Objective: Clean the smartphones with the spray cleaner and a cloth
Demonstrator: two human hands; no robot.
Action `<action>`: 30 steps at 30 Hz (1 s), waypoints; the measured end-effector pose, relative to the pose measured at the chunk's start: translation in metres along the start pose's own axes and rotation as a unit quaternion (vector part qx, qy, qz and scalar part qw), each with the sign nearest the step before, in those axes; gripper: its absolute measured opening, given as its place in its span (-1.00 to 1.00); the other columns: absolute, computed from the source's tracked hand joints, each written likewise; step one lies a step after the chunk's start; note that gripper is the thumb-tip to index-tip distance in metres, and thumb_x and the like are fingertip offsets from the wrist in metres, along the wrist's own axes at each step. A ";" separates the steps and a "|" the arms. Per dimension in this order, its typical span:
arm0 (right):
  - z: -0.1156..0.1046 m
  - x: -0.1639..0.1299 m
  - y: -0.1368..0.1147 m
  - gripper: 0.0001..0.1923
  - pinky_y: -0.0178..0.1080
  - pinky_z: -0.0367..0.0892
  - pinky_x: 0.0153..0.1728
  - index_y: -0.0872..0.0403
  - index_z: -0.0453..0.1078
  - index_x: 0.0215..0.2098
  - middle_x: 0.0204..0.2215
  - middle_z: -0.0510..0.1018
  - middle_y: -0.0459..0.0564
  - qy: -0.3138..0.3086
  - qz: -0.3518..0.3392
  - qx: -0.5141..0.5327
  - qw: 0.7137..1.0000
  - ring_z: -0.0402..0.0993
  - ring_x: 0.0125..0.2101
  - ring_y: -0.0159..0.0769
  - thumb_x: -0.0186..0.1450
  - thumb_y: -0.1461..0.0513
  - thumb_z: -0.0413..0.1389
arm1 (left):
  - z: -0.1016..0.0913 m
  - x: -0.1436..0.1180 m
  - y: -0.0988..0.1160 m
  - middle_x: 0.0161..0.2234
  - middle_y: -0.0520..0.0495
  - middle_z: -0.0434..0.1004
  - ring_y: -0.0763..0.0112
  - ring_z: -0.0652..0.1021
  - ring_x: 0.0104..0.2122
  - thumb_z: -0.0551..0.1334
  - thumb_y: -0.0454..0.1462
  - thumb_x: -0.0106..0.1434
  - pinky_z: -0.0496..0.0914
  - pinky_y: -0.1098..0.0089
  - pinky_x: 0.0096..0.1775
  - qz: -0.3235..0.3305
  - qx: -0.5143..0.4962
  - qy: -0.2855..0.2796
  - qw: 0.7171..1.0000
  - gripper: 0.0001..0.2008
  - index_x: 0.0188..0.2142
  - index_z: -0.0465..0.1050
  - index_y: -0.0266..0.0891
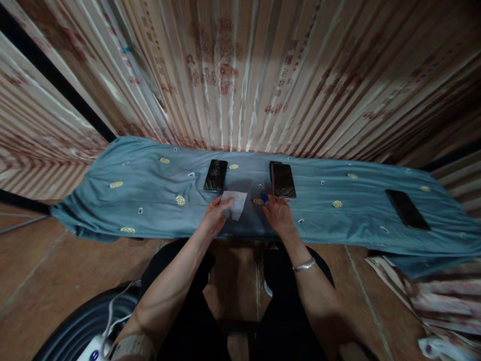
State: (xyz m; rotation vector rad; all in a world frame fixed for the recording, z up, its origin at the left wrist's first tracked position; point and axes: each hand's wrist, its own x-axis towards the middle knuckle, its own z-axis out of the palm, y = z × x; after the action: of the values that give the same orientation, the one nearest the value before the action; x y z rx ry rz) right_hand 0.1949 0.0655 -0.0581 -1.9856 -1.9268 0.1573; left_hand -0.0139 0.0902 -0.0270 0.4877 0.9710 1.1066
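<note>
My left hand pinches a small white wipe just above the blue cloth-covered table. My right hand grips a small blue-tipped object near the table's front edge. A dark phone lies just beyond the wipe. Another dark phone lies just beyond my right hand, on top of something dark.
A third dark phone lies on the cloth at the far right. A striped, printed curtain hangs behind the table. My dark-clothed legs and a brown tiled floor are below. A white cable and a round black object sit lower left.
</note>
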 end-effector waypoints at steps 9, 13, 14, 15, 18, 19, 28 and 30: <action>0.006 0.009 -0.017 -0.93 -0.08 0.36 0.06 0.10 0.50 -0.24 -0.22 0.66 0.20 -0.008 0.032 -0.012 0.999 0.59 -0.10 -0.05 0.30 0.27 0.20 | 0.002 -0.001 -0.001 -0.44 0.03 0.64 0.48 0.58 -0.47 0.49 -0.38 -0.06 0.48 0.43 -0.30 -0.012 -0.022 -0.021 0.999 -0.76 -0.35 0.57 -0.28; 0.005 0.011 -0.015 -0.89 -0.14 0.44 -0.09 0.08 0.53 -0.25 -0.27 0.69 0.12 0.005 0.073 0.085 0.994 0.63 -0.19 -0.10 0.30 0.21 0.21 | 0.003 0.003 -0.001 -0.48 0.02 0.61 0.50 0.55 -0.50 0.40 -0.41 0.05 0.45 0.46 -0.34 -0.033 -0.050 0.011 0.998 -0.91 -0.41 0.55 -0.30; 0.005 0.012 -0.013 -0.86 -0.16 0.45 -0.14 0.07 0.54 -0.24 -0.30 0.69 0.08 0.007 0.088 0.120 0.989 0.64 -0.23 -0.12 0.29 0.17 0.22 | 0.003 0.004 -0.001 -0.49 0.01 0.60 0.50 0.55 -0.50 0.37 -0.42 0.08 0.45 0.45 -0.34 -0.039 -0.054 0.016 0.998 -0.94 -0.41 0.55 -0.31; 0.005 0.013 -0.012 -0.83 -0.17 0.46 -0.19 0.06 0.55 -0.24 -0.32 0.70 0.04 0.010 0.101 0.162 0.982 0.64 -0.26 -0.14 0.28 0.14 0.22 | 0.002 0.005 -0.002 -0.49 0.00 0.60 0.49 0.55 -0.50 0.35 -0.42 0.10 0.45 0.45 -0.33 -0.044 -0.056 0.016 0.997 -0.96 -0.42 0.55 -0.31; 0.008 0.016 -0.009 -0.79 -0.17 0.47 -0.23 0.03 0.58 -0.28 -0.38 0.69 -0.05 0.008 0.132 0.334 0.933 0.63 -0.31 -0.15 0.20 0.09 0.25 | 0.000 0.007 -0.002 -0.46 -0.01 0.61 0.46 0.56 -0.47 0.34 -0.41 0.12 0.46 0.42 -0.33 -0.054 -0.048 0.003 0.997 -0.95 -0.38 0.55 -0.31; 0.010 0.016 -0.010 -0.79 -0.16 0.49 -0.23 0.02 0.58 -0.31 -0.39 0.69 -0.07 0.004 0.141 0.391 0.909 0.63 -0.32 -0.16 0.18 0.07 0.25 | -0.001 0.008 -0.002 -0.44 -0.02 0.61 0.45 0.57 -0.46 0.34 -0.40 0.12 0.46 0.42 -0.33 -0.052 -0.047 -0.003 0.998 -0.93 -0.35 0.55 -0.30; 0.005 0.009 -0.038 -0.65 -0.25 0.59 -0.39 0.04 0.55 -0.41 -0.33 0.71 0.00 -0.094 0.218 0.690 0.684 0.67 -0.34 -0.21 0.08 -0.05 0.39 | -0.011 0.020 -0.008 -0.37 -0.02 0.63 0.45 0.57 -0.39 0.29 -0.32 0.26 0.49 0.45 -0.28 -0.037 -0.103 0.017 0.994 -0.95 -0.27 0.52 -0.26; -0.001 0.007 -0.044 -0.59 -0.33 0.51 -0.53 0.07 0.54 -0.36 -0.32 0.71 0.01 -0.117 0.218 0.681 0.689 0.65 -0.42 -0.27 0.08 -0.08 0.39 | -0.011 0.018 -0.008 -0.35 -0.04 0.63 0.44 0.58 -0.37 0.22 -0.32 0.34 0.49 0.45 -0.26 -0.048 -0.114 0.004 0.992 -0.91 -0.24 0.51 -0.27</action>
State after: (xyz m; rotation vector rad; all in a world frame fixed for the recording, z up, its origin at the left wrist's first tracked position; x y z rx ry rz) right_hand 0.1543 0.0719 -0.0410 -1.2066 -0.7236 1.5050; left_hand -0.0169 0.1022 -0.0458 0.2495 0.8536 1.1164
